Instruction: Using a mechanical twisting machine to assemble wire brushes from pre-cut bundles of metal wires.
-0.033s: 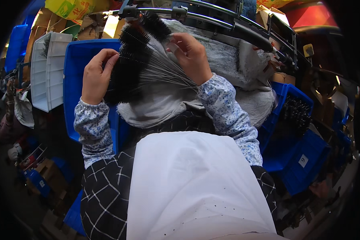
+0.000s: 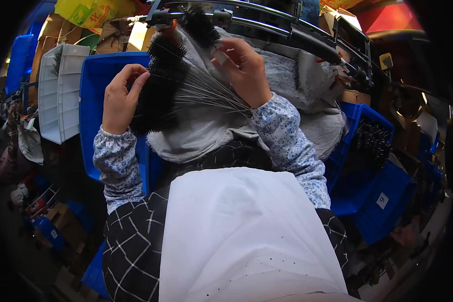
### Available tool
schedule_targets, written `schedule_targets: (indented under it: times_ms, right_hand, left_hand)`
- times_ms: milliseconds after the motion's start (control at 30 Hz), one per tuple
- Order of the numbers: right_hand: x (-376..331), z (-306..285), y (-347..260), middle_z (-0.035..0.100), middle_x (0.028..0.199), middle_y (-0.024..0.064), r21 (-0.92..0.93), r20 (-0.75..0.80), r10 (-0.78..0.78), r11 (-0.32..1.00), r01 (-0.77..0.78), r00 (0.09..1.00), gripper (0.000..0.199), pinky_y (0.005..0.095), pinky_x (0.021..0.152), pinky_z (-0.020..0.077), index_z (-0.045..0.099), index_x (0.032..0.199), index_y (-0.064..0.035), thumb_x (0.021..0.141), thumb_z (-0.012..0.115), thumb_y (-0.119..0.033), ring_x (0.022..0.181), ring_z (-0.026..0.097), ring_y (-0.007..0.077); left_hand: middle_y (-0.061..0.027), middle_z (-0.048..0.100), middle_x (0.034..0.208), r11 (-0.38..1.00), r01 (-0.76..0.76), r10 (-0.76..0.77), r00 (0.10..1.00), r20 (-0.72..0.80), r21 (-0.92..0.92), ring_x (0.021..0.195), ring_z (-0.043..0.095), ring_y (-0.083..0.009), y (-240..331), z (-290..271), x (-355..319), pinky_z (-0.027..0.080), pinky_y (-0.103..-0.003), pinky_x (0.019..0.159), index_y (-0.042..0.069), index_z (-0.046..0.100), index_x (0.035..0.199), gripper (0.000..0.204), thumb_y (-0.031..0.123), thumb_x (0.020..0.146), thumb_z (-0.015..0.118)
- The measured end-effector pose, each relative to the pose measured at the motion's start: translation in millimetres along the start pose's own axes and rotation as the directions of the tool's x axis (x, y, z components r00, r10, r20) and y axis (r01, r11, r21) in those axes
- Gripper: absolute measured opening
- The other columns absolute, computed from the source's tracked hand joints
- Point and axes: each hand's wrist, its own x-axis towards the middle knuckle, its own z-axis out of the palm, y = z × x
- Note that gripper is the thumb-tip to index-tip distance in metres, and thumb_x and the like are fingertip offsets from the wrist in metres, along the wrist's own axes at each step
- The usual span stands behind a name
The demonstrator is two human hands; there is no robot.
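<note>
The right hand (image 2: 244, 73) has shifted slightly rightward above the grey cloth (image 2: 201, 136), a soft, rumpled sheet. On the cloth's left part lie the brushes (image 2: 158, 100), dense black bristles with thin, shiny wire stems fanning rightward; their far ends disappear near the right wrist. Left of the cloth, the left hand (image 2: 122, 98) bends thumb and forefinger together at the bristles' edge; the right fingers curl beside another bristled head (image 2: 200, 27) at the cloth's far edge. Whether either grip holds anything, I cannot tell. Smooth metal rods (image 2: 259, 26) beyond the cloth are cut off above.
</note>
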Motion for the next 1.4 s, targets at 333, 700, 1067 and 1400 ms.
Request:
schedule_targets:
  times_ms: [333,700,1067,1400]
  right_hand:
    - [-18,-83,-51,0.056,0.083,0.0061,0.198,-0.171,-0.031,0.978,0.065,0.985,0.027,0.0179,0.055,0.0462,0.043,0.107,-0.0021,0.081,0.05,-0.005,0.066,0.055,0.007]
    - [24,-201,3,0.06,0.082,0.0092,-0.919,-0.272,-0.312,0.366,-0.149,0.91,0.027,0.0367,0.069,0.0444,0.054,0.102,-0.0108,0.076,0.052,-0.015,0.076,0.056,0.0262]
    - [76,-197,49,0.06,0.081,0.0062,-0.967,-0.192,-0.292,0.217,-0.13,0.937,0.025,0.0366,0.071,0.0405,0.058,0.099,-0.0205,0.076,0.05,-0.016,0.081,0.053,0.0236]
    - [78,-199,51,0.059,0.08,0.0045,-0.976,-0.075,-0.339,0.217,0.0,0.938,0.028,0.0352,0.071,0.0387,0.058,0.1,-0.0187,0.074,0.051,-0.013,0.08,0.053,0.0221]
  left_hand:
    - [-0.0065,0.053,0.069,0.999,0.0,0.0,1.0,0.012,0.052,0.064,0.049,-0.0129,4,5,7,0.039,-0.024,0.058,-0.001,0.051,0.081,0.015,0.014,0.081,0.052]
    - [0.0009,0.047,0.081,0.955,-0.246,0.169,0.91,-0.377,-0.165,0.074,0.041,-0.0057,22,-10,28,0.033,-0.018,0.069,0.003,0.047,0.089,0.016,0.018,0.088,0.041]
    - [-0.0038,0.048,0.088,0.731,-0.349,0.007,0.863,-0.505,-0.587,0.081,0.047,-0.009,29,-26,16,0.039,-0.021,0.074,0.002,0.046,0.097,0.016,0.014,0.087,0.041]
    - [-0.0058,0.05,0.089,0.693,-0.312,0.002,0.902,-0.432,-0.649,0.082,0.049,-0.0108,29,-4,10,0.039,-0.023,0.076,0.002,0.044,0.094,0.016,0.017,0.087,0.042]
